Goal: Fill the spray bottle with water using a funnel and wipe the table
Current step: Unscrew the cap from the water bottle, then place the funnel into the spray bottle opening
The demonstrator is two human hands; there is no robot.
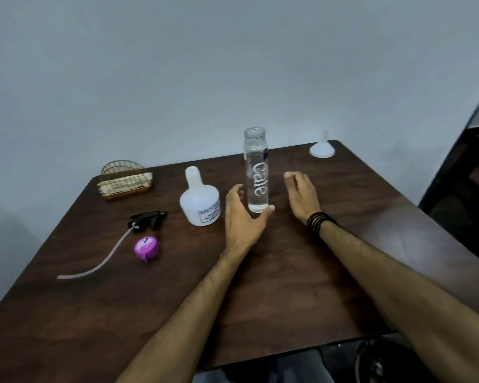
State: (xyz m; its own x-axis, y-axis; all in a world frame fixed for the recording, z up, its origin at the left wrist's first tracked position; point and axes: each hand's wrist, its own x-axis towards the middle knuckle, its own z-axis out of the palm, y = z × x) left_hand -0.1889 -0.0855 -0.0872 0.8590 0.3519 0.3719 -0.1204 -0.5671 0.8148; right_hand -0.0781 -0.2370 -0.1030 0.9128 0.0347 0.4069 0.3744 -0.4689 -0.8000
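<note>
A tall clear water bottle (256, 172) stands uncapped in the middle of the dark wooden table (260, 286). My left hand (242, 217) sits at its base with relaxed fingers on the left and the thumb just under it, not gripping. My right hand (302, 197) hovers to the bottle's right, fingers loosely curled, holding nothing. Left of the bottle stands the white spray bottle (199, 200), its neck open. Its black trigger head (147, 219) with a long tube lies further left. A white funnel (322, 147) rests upside down at the far right corner.
A purple cap (146, 247) lies near the trigger head. A gold wire holder with folded cloths (125, 181) stands at the far left. A grey wall is behind the table. Dark furniture (470, 167) is at the right edge.
</note>
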